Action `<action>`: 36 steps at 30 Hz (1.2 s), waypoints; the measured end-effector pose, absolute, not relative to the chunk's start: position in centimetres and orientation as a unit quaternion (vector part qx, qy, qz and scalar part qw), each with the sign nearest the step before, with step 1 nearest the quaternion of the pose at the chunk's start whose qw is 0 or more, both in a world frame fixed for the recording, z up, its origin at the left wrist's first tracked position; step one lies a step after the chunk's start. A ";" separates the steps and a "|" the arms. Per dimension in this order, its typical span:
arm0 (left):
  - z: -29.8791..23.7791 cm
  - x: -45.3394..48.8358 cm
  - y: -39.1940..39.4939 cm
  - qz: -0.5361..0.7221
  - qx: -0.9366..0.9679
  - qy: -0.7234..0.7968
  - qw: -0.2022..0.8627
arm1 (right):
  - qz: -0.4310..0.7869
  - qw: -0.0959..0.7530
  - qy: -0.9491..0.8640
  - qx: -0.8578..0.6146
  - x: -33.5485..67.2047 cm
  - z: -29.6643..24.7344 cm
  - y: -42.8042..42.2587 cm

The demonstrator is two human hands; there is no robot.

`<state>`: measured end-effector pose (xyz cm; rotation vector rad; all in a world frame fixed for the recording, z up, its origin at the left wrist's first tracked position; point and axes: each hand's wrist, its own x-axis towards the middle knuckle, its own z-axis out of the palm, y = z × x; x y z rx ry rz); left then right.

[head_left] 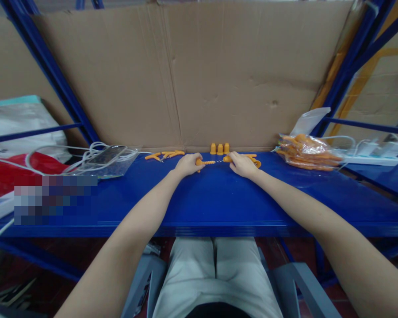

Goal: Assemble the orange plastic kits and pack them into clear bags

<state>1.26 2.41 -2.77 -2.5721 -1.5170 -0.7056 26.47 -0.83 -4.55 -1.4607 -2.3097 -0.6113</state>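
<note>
My left hand (187, 164) is closed around the end of an orange plastic piece with a ribbed, spiral shaft (208, 162) that points right. Between the two hands a thin metal spiral (219, 161) shows, running from the tip of that shaft toward the other hand. Closed fingers of my right hand (243, 164) grip an orange plastic piece (227, 159), mostly hidden under them. Close beside the right hand lie further orange parts, one of them with a round opening (258, 164). Both hands rest low over the blue tabletop (215, 198).
Three orange cups (220, 149) stand against the cardboard backing (235, 79). Orange T-shaped pieces (164, 154) with metal bits lie left of my hands. A clear bag of orange parts (307, 152) and a white power strip (371, 160) are right. Cables and a phone (109, 155) lie left.
</note>
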 end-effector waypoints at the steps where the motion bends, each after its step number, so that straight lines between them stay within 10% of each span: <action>1: -2.8 1.3 2.3 -0.229 -0.838 -0.494 0.040 | -0.217 0.165 -0.814 -0.513 26.4 -4.5 -0.9; 36: -3.4 3.3 1.4 -0.314 -0.824 -0.460 -0.098 | -0.189 0.215 -0.857 -0.428 26.8 -5.4 -0.3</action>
